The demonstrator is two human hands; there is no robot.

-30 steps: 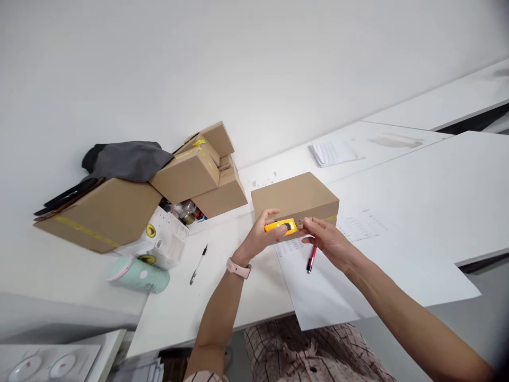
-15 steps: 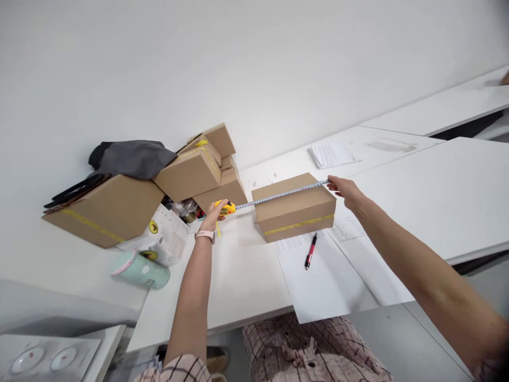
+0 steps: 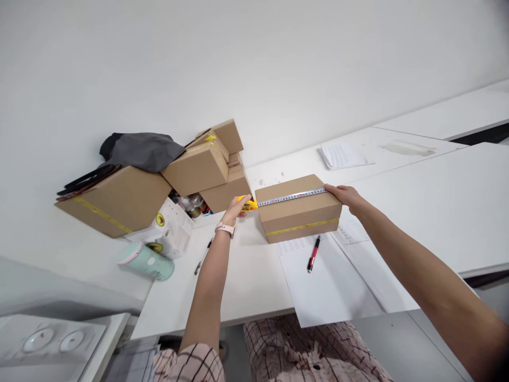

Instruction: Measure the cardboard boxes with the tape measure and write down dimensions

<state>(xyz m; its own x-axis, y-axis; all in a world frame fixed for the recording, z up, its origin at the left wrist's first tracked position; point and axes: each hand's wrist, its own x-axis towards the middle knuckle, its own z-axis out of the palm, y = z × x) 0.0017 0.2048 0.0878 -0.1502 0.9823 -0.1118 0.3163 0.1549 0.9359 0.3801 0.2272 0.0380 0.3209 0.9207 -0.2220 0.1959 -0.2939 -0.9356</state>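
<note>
A cardboard box [image 3: 296,215] with a yellow strip along its front side lies on the white table. Across its top stretches the blade [image 3: 292,197] of a tape measure. My left hand [image 3: 235,210] is closed on the yellow tape measure case [image 3: 248,203], close to the box's left edge. At the box's right edge, my right hand [image 3: 344,194] pinches the blade's end against the cardboard. A red and black pen [image 3: 313,254] rests on a printed sheet [image 3: 322,292] in front of the box.
Stacked cardboard boxes [image 3: 194,170] and a dark grey cloth [image 3: 143,152] stand at the left. Below them are a white carton [image 3: 175,231] and a mint-green cylinder [image 3: 146,261]. Another pen [image 3: 203,255] lies by my left forearm. Papers [image 3: 344,155] lie behind, near the wall.
My left hand has moved right with the tape measure case, up to the box. The exposed blade is shorter and now lies flat on the top. My right hand has come onto the box's edge.
</note>
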